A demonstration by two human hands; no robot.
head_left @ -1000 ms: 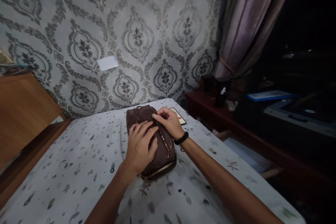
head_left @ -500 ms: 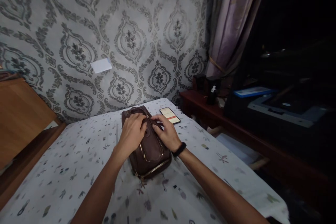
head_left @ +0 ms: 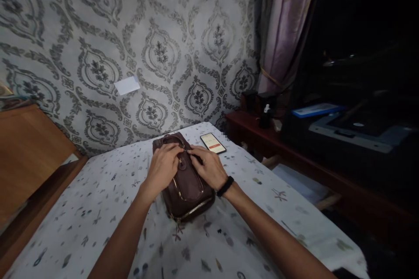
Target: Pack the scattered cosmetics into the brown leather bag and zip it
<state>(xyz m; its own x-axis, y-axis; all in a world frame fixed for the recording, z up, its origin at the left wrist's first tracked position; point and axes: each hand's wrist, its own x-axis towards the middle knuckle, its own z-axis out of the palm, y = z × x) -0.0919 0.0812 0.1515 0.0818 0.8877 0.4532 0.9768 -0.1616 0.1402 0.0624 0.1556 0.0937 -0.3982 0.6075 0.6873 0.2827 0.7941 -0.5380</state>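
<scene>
A dark brown leather bag (head_left: 191,183) with gold zippers lies on a white patterned cloth (head_left: 108,200). My left hand (head_left: 164,163) rests on the bag's upper left part, its fingers bent over the surface. From the right, my right hand (head_left: 209,165), with a black band at the wrist, reaches over the upper part of the bag. Its thumb and fingertips are close together near a zipper; whatever they pinch is too small to make out. The fingertips of both hands nearly meet.
A phone (head_left: 213,143) with a lit screen lies right of the bag's far end. Brown wooden furniture (head_left: 32,152) stands at the left. At the right are a dark red shelf (head_left: 248,128), a small bottle and a blue-edged object (head_left: 319,110).
Both hands have shifted slightly toward me along the bag. My left fingers have moved up off the round patch, which now shows more. The view has tilted a little.
</scene>
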